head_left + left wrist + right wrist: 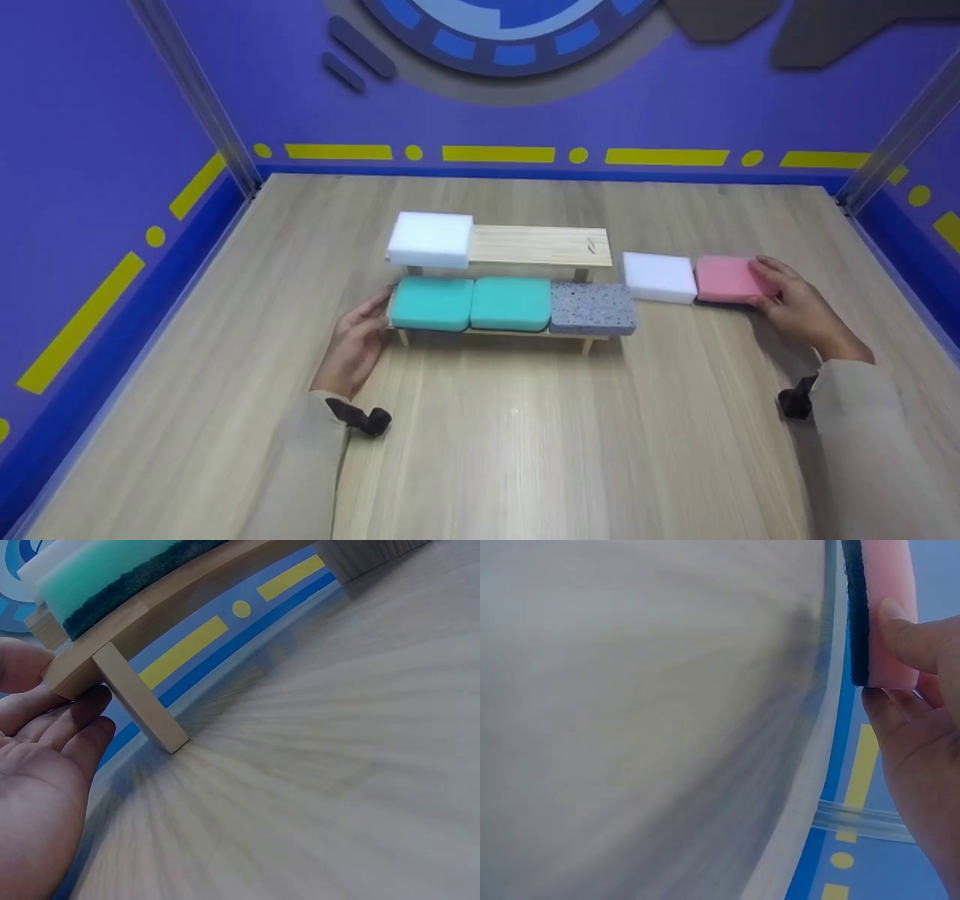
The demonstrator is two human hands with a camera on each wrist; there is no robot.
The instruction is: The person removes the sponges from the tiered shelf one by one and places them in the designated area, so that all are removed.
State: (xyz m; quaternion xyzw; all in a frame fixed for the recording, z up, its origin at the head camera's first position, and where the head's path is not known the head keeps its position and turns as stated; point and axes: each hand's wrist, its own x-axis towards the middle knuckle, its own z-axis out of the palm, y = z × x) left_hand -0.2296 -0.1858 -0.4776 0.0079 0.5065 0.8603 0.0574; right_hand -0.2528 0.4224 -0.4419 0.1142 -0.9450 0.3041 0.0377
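My left hand (pixel 355 341) pinches the left end of the front wooden stand, thumb at the upper edge and fingers beneath, beside its leg (pixel 142 701). Lined up on that stand are two green sponges (pixel 433 304) with dark scouring undersides and a grey speckled block (pixel 592 309), which juts past the stand's right end. My right hand (pixel 799 304) grips the right end of a pink sponge (pixel 724 279) between thumb and fingers; its dark scouring layer faces down. Left of the pink sponge, a white foam block (pixel 658 277) lies close against it.
Behind the front stand is a second wooden stand (pixel 532 244), bearing a white block (pixel 430 238) on its left end. The wooden table (pixel 480 450) is bordered at the back and sides by blue panels (pixel 675 112) with yellow markings.
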